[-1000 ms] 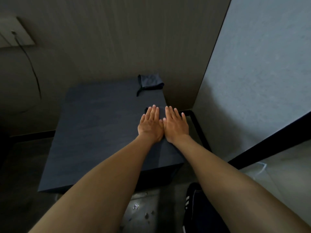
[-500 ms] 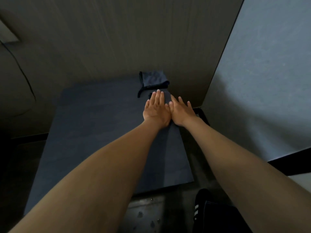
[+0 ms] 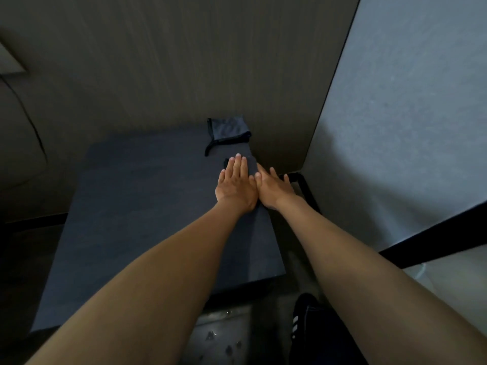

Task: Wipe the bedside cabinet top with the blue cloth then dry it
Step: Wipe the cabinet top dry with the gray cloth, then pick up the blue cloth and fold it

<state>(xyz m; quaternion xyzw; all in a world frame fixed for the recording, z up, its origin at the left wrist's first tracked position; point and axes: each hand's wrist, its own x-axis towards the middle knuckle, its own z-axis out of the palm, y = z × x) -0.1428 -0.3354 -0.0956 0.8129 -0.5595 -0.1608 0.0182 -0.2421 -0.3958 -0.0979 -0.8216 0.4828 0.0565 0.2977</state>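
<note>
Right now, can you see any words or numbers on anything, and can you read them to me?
None: no words, numbers or labels can be read anywhere.
The black shoe bears three white stripes, a mark and not text.
The folded cloth at the back of the cabinet top shows no lettering.
The pale plate on the wall, upper left, looks blank.

Cloth under both hands (image 3: 238,184) mostly hidden, colour unclear in dim light, shoe (image 3: 303,322) cut off by bottom edge, floor specks (image 3: 210,335) too small to ID
</note>
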